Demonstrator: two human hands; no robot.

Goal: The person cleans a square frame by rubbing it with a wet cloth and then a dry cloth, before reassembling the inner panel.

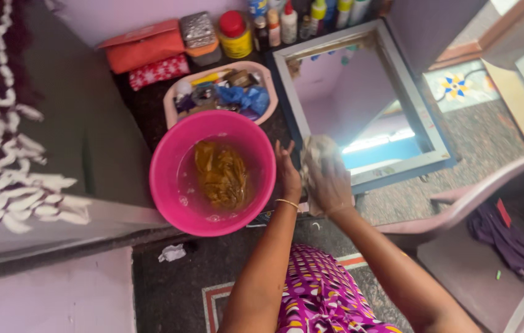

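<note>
R hand (330, 185) has its fingers wrapped round a pale crumpled cloth (317, 154), held at the lower-left corner of a framed mirror (360, 105) lying flat on the floor. L hand (288, 172) is just beside the cloth, fingers spread open, holding nothing. Pink basin (169, 179) left of the hands holds water w/ a brownish rag (222, 176) soaking. Behind it: pink tray (172, 108) of odds & ends, bottles (286, 18) along a lilac wall. Dark speckled floor (169, 290), patterned bedding (3, 123) at left.
</note>
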